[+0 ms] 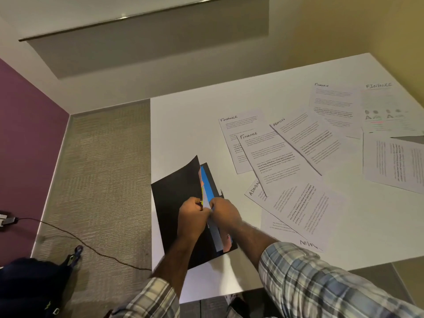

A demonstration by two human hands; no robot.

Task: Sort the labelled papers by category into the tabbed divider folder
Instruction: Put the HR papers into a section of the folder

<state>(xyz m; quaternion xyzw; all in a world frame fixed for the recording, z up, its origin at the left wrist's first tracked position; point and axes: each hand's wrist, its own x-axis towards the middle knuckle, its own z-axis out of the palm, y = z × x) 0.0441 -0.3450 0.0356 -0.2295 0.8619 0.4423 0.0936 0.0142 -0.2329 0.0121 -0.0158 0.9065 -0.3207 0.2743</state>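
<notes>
The black folder (176,191) is held open by the left hand (192,212) and right hand (223,211), both pinched on its coloured dividers (206,184). A thin tab could be torn if pulled hard.

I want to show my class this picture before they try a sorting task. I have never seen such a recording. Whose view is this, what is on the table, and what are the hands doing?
There is no machine here. A person wears a camera on the head, so the one picture looks forward and down at their own two bare hands. The white table holds a black folder with coloured dividers showing at its open edge. The left hand and the right hand meet at that edge and seem to be parting the dividers; exactly what each pinches is hard to tell. To the right lie loose papers, overlapping, with handwritten headings such as FINANCE and ADMIN. None is in a hand yet.
</notes>
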